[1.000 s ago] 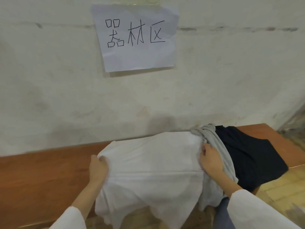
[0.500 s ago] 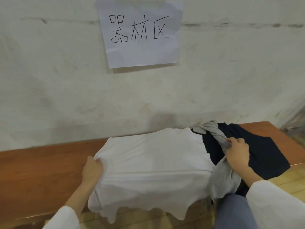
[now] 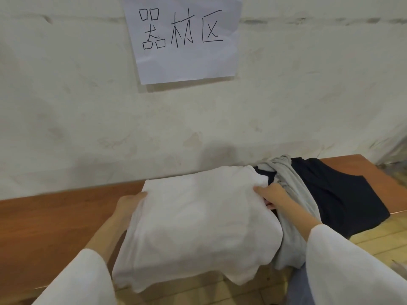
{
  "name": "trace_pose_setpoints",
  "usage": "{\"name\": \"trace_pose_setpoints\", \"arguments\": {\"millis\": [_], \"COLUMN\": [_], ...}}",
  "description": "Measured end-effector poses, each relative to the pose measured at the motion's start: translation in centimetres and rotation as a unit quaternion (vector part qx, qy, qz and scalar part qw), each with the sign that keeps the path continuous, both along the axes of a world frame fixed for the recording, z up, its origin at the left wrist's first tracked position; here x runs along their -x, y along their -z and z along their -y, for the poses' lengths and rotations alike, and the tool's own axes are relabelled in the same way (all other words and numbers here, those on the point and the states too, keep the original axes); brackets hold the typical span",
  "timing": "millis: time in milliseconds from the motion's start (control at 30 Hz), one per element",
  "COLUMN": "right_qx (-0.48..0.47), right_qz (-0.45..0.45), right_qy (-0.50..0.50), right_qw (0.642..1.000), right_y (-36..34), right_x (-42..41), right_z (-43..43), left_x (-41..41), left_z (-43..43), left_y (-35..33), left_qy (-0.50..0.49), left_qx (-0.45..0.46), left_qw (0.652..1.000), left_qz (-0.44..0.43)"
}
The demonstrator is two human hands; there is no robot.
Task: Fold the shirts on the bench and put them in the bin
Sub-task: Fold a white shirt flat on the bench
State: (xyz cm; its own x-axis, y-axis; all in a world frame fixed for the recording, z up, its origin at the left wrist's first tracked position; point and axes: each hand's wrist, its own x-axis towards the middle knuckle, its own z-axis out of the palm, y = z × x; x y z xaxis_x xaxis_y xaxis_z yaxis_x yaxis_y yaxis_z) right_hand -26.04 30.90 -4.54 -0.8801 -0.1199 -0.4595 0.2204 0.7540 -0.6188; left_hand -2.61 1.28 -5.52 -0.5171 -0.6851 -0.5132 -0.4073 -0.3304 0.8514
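White shirt (image 3: 198, 221), lower centre, on the bench (image 3: 55, 216): left hand (image 3: 128, 206) grips its left edge, right hand (image 3: 274, 197) grips its right edge, thumbs on top.

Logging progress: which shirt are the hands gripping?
The white shirt, left hand and right hand at its edges; the grey shirt and navy shirt lie to its right.

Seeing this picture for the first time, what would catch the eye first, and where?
First, the big white shirt in the middle, draped over the front edge of the wooden bench, with the left hand and right hand gripping its two sides. Next, the paper sign with handwritten characters on the wall above, and the grey shirt and dark shirt heaped at the right.
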Motion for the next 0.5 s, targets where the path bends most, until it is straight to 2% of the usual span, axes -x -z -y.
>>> {"name": "trace_pose_setpoints", "arguments": {"millis": [33, 100, 133, 200, 267, 300, 333, 367, 400, 500], "right_qx": [0.003, -0.026, -0.032, -0.024, -0.065, -0.028, 0.096, 0.113, 0.149, 0.101], "right_qz": [0.022, 0.003, -0.026, -0.070, -0.181, -0.202, -0.212, -0.269, -0.289, -0.285], "right_qy": [-0.001, -0.045, -0.050, -0.020, -0.046, -0.025, 0.027, 0.009, 0.011, -0.128], "right_qw": [1.000, 0.999, 0.998, 0.997, 0.980, 0.979, 0.972, 0.956, 0.946, 0.945], "right_y": [-0.1, -0.3, -0.1, -0.7, -1.9, -2.3, -2.4, -2.5, -2.7, -1.7], "right_x": [0.0, 0.3, 0.5, 0.6, 0.0, -0.2, -0.5, -0.8, -1.2, -1.2], "right_z": [0.7, 1.9, 2.3, 3.1, 4.1, 4.6, 5.5, 6.2, 7.2, 9.3], "left_x": [0.5, 1.4, 1.7, 2.0, 1.3, 0.5, -0.5, -1.4, -2.4, -4.4], "left_z": [-0.1, 0.1, 0.5, 2.0, 3.9, 4.9, 5.9, 6.4, 7.1, 8.0], "left_y": [-0.6, -1.4, -1.4, -1.1, -0.5, -0.1, 0.4, 0.6, 1.1, 2.0], "left_qy": [0.019, 0.062, 0.053, -0.033, -0.130, -0.167, -0.196, -0.219, -0.239, -0.225], "left_qx": [-0.041, -0.109, -0.121, -0.128, -0.089, -0.048, -0.011, 0.012, 0.035, 0.069], "left_qw": [0.999, 0.991, 0.990, 0.986, 0.979, 0.977, 0.974, 0.969, 0.965, 0.969], "left_qz": [-0.021, -0.049, -0.057, -0.098, -0.126, -0.122, -0.115, -0.110, -0.102, -0.078]}}
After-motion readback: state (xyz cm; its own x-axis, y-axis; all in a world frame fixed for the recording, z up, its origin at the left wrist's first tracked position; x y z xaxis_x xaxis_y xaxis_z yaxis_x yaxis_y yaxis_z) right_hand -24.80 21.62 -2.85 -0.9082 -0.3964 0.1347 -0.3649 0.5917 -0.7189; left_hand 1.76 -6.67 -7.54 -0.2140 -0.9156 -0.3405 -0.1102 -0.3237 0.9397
